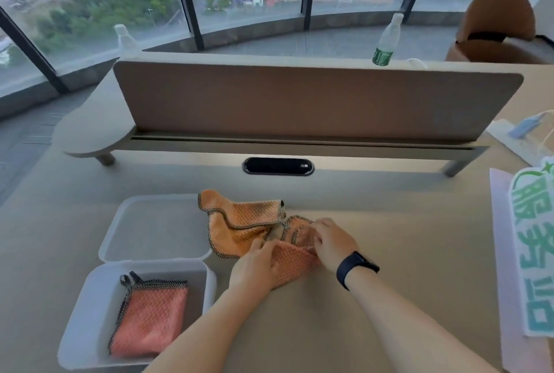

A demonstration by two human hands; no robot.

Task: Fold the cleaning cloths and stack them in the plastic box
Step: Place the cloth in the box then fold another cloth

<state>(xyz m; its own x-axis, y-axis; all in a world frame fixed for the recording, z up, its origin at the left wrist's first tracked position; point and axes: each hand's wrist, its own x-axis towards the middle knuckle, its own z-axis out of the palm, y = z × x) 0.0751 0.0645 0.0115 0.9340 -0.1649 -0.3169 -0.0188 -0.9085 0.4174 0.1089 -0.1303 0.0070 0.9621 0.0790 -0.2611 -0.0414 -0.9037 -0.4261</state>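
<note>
The left hand (257,264) and the right hand (332,242) both pinch a crumpled orange cloth (239,225) on the table (374,252), and at eight o'clock from them a folded cloth (150,320) lies flat in the open plastic box (90,291).

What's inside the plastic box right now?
One folded orange cloth lies flat in the plastic box, loop toward the open lid. Whatever is beneath it is covered.
</note>
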